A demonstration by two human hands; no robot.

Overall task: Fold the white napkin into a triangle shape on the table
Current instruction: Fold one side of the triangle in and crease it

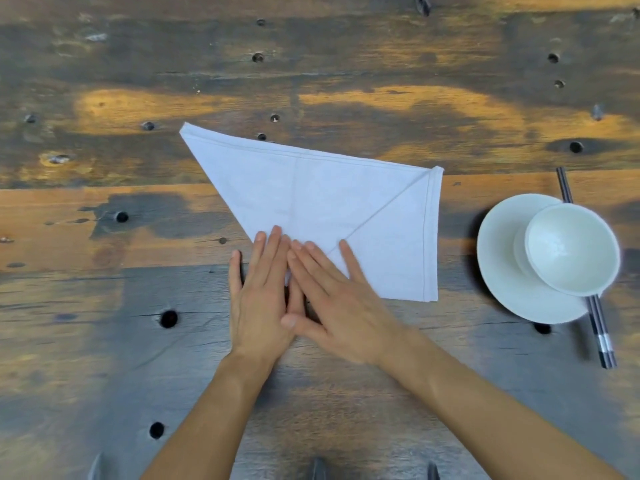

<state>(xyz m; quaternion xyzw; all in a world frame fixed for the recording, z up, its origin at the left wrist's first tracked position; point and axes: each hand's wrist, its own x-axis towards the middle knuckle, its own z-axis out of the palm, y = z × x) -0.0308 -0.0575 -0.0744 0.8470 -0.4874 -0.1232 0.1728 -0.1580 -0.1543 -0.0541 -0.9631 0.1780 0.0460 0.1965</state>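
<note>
napkin [322,199] lying folded, rt flap turned in | left hand [258,292] & right hand [332,296] flat, fingers straight, pressing near crease | triangle not yet clean, lft side pending

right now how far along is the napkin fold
Done: the napkin lies in a flat triangle, and its right flap is already folded over along a diagonal crease. In hand: the left hand and right hand press flat on the near corner. Left: probably the far-left point, not yet folded in to match.
</note>
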